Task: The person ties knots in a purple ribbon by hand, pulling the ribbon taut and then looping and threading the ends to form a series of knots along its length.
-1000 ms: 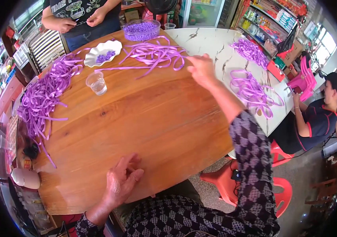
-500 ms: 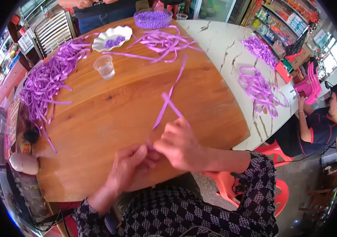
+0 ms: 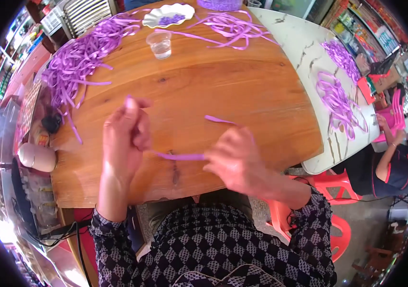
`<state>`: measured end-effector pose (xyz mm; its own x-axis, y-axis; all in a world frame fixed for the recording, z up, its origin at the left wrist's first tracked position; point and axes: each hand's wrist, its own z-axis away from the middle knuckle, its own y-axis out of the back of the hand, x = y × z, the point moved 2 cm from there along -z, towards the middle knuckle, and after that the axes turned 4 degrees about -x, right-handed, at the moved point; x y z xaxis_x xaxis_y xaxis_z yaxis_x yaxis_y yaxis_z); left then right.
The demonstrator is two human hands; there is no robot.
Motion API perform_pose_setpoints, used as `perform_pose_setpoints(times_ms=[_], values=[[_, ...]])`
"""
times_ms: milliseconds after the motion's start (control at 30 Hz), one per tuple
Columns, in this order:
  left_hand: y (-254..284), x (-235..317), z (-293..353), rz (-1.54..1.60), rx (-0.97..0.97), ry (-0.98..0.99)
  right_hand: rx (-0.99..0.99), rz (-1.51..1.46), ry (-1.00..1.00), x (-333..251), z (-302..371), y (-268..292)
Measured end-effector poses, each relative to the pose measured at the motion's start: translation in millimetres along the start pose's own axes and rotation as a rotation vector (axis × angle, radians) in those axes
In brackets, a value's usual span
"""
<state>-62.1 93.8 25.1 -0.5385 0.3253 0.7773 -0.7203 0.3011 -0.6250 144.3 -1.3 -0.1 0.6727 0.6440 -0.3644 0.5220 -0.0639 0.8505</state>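
Note:
A purple ribbon (image 3: 182, 157) stretches between my hands, low over the wooden table. My left hand (image 3: 126, 128) is closed on one part of it, thumb upward; a bit of purple shows at the thumb tip. The right hand (image 3: 235, 160), slightly blurred, grips the ribbon too, and a loose end sticks out beyond its fingers toward the table's middle. Farther off stand a clear plastic cup (image 3: 160, 45) with some liquid and a white scalloped dish (image 3: 152, 19) holding small purple pieces. Behind the left hand lies a large heap of purple ribbons (image 3: 82, 60).
Loose purple ribbons (image 3: 235, 28) lie at the far edge near a tub of purple pieces (image 3: 219, 5). On the marble-patterned table (image 3: 304, 48) are more ribbons (image 3: 335, 103) and purple pieces (image 3: 342, 60). A co-worker (image 3: 381, 167) sits at right. Red stools (image 3: 330, 184) stand beside me.
My hands have moved apart, the left up and leftward, drawing the ribbon out between them. The view has shifted, so the table's contents appear higher and farther right.

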Motion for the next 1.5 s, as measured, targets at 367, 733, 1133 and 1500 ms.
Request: perform_pose_setpoints(times_ms=[367, 733, 1133, 1500], values=[[-24.0, 14.7, 27.2, -0.176, -0.127, 0.243, -0.024, -1.179, -0.463, 23.2, -33.6, 23.3], [-36.8, -20.5, 27.4, -0.191, 0.045, 0.131, 0.205, -0.028, -0.037, 1.3, -3.6, 6.0], [-44.6, -47.2, 44.9, -0.417, -0.206, 0.224, 0.468, -0.724, -0.332, -14.9, -12.5, -2.2], [-54.4, -44.3, 44.5, -0.568, -0.141, 0.161, 0.508, -1.272, -0.619, -24.9, -4.8, -30.8]])
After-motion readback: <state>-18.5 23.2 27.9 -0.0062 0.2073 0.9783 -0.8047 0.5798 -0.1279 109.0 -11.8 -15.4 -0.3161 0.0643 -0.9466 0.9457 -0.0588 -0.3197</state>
